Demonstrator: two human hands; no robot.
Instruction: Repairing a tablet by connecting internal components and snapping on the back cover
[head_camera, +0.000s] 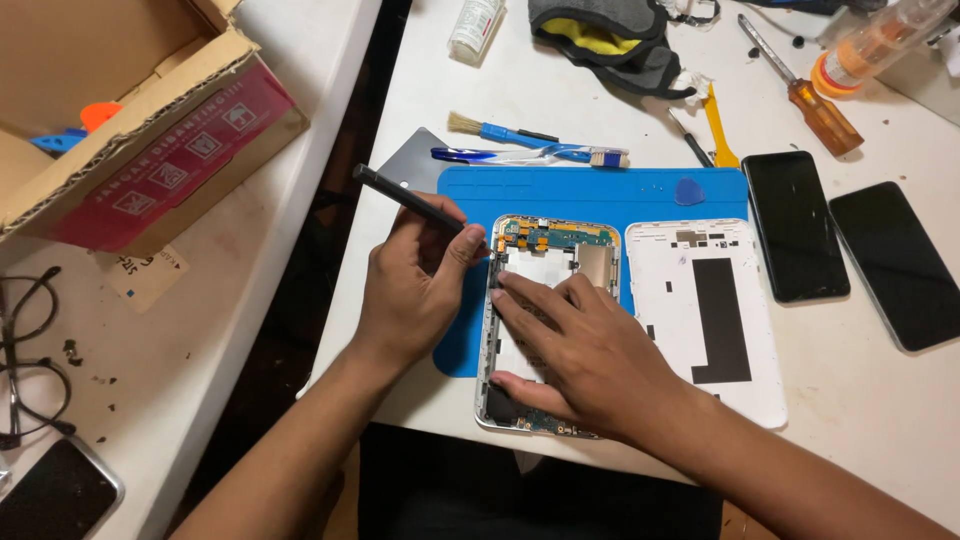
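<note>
Cardboard makes up the open box far to the left of the blue mat; inside it lie an orange pick and a small blue piece, and 1 red side panel faces the camera.

On the blue mat lies the opened tablet, back cover off, its green circuit board showing at the top end. The left hand sits just left of the tablet, fingers curled tight around a thin black tool, whose tip meets the tablet's upper left edge while its shaft slants up and away over the mat's left corner. The right hand lies flat on the tablet's middle, fingers spread and pressing down, thumb along the lower edge; it grips nothing.

Just right of the tablet, partly on the mat, rests the white back cover, inner side up. Beyond the mat's right edge lie 2 dark phones, screens up. Above the mat are a blue-handled brush, a yellow pry tool, an amber-handled screwdriver and a grey and yellow cloth. A blue pick sits on the mat's upper right part.

All this rests on a white table; a second white surface with cables stands left of a dark gap.
</note>
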